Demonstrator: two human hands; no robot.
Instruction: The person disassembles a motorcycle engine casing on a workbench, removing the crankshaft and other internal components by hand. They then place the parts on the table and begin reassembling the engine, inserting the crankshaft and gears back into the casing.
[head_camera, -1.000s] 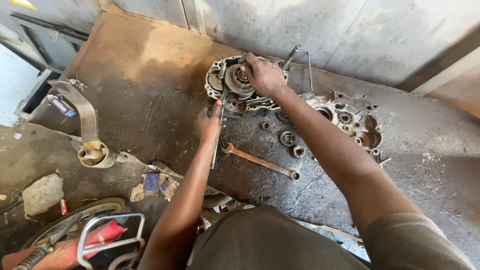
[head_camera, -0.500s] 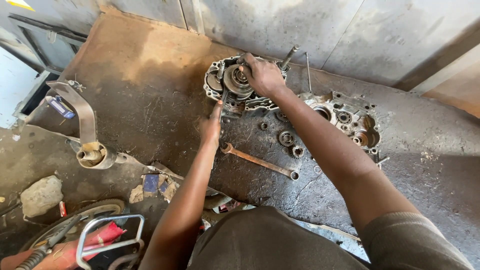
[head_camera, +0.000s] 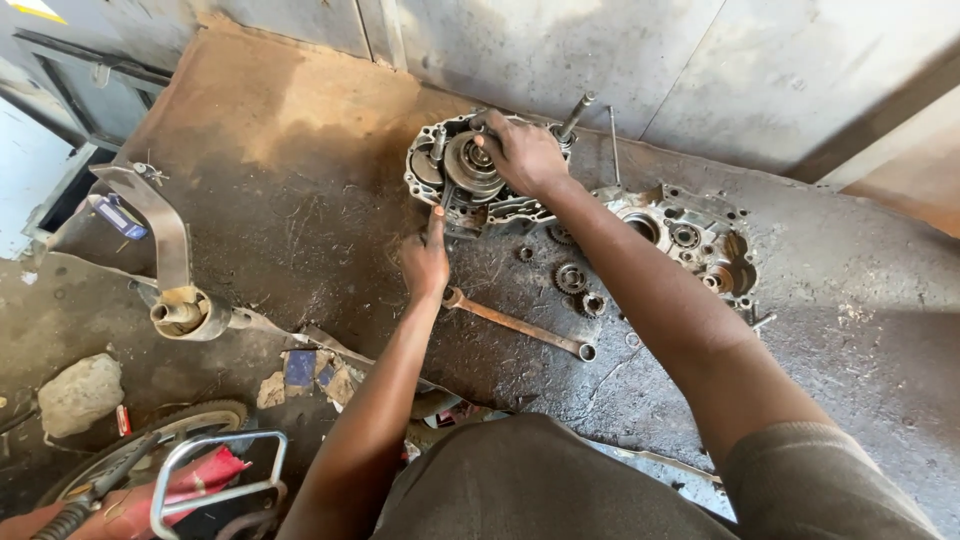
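Engine case (head_camera: 455, 185) on the dirty floor, gripped from above by right hand (head_camera: 527, 155); left hand (head_camera: 426, 260) fingertips on its near edge, grip unclear. Best held steady, avoiding wrench (head_camera: 515, 325) and 3 gears (head_camera: 572, 277) just beside left hand.
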